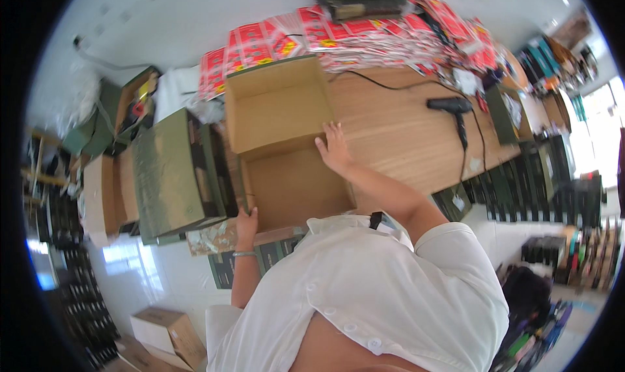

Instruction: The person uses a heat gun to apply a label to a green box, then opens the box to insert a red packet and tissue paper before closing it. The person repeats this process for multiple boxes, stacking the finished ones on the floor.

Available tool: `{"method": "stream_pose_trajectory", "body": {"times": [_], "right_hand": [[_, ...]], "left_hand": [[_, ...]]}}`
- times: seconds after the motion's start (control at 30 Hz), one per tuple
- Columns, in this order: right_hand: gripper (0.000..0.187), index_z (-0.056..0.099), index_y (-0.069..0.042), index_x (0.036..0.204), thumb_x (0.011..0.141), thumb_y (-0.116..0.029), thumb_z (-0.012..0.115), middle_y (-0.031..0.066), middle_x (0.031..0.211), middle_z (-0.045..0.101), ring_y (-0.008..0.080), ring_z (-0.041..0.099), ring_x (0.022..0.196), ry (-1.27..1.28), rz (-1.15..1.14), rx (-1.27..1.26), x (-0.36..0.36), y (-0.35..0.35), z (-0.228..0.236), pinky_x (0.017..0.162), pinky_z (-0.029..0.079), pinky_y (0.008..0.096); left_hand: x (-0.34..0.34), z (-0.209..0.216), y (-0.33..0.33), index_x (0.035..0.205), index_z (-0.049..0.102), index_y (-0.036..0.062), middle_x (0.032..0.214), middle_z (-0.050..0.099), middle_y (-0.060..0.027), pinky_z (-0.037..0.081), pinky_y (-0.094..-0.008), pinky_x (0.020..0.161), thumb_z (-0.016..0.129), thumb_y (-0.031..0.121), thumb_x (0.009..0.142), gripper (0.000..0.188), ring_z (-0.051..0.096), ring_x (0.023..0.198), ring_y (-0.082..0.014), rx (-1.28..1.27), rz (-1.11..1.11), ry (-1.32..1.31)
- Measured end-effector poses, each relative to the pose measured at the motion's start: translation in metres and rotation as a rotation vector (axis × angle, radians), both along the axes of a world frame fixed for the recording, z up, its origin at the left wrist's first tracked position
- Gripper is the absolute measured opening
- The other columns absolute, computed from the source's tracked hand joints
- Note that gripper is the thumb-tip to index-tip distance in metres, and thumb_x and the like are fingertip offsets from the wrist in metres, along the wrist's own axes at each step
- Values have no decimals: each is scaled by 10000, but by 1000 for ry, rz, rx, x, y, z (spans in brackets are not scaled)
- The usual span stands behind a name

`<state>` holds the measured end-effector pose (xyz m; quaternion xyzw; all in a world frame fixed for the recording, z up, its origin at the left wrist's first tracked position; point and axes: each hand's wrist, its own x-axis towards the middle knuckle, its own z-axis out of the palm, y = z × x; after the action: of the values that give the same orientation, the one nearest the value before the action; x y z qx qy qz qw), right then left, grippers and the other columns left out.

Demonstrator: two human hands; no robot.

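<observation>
A cardboard box (296, 186) with a plain brown inside and a dark green outside lies open on the wooden table. Its lid (280, 105) is folded back, away from me, and nothing shows inside. My left hand (247, 223) is closed on the box's near left corner, part of its fingers hidden. At the box's right edge, by the fold between base and lid, rests my right hand (334, 149), its fingers spread and holding nothing.
Red-and-white printed packets (390, 40) lie piled along the table's back. A black hair dryer (452, 108) with its cord rests at the right. Close on the left stand stacked green boxes (169, 170). More dark boxes (534, 183) are lined up at the right; brown cartons (169, 333) sit on the floor.
</observation>
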<state>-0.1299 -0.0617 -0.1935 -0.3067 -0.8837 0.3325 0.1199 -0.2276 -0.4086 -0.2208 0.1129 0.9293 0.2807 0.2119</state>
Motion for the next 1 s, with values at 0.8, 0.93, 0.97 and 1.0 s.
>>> {"method": "stream_pose_trajectory", "body": {"times": [0.8, 0.93, 0.97, 1.0], "right_hand": [[590, 470, 82, 1308, 888, -289, 654, 306, 1253, 535, 452, 495, 1195, -27, -1260, -306, 580, 17, -149, 1051, 390, 481], [485, 574, 33, 1232, 898, -315, 619, 312, 1176, 602, 469, 575, 1116, -40, -1257, -432, 702, 34, -172, 969, 469, 485], [457, 599, 32, 1189, 900, -322, 602, 316, 1145, 621, 464, 597, 1090, -14, -1286, -448, 736, 35, -186, 953, 480, 487], [436, 624, 30, 1146, 903, -330, 585, 319, 1114, 640, 459, 619, 1065, 10, -1314, -470, 767, 30, -202, 937, 491, 490]], "left_hand": [[257, 36, 239, 1479, 280, -67, 1467, 373, -295, 275, -465, 1154, 595, 114, 906, 679, 358, 1370, -421, 399, -681, 452], [395, 54, 325, 1509, 257, -22, 1422, 456, -288, 344, -435, 1113, 595, 209, 938, 702, 424, 1341, -408, 59, -1091, 30], [428, 70, 344, 1495, 282, -26, 1384, 500, -293, 382, -426, 1092, 605, 260, 933, 708, 488, 1286, -429, 68, -1192, -98], [447, 73, 359, 1501, 286, -9, 1394, 493, -293, 388, -424, 1087, 608, 274, 933, 712, 492, 1286, -426, -29, -1260, -172]]}}
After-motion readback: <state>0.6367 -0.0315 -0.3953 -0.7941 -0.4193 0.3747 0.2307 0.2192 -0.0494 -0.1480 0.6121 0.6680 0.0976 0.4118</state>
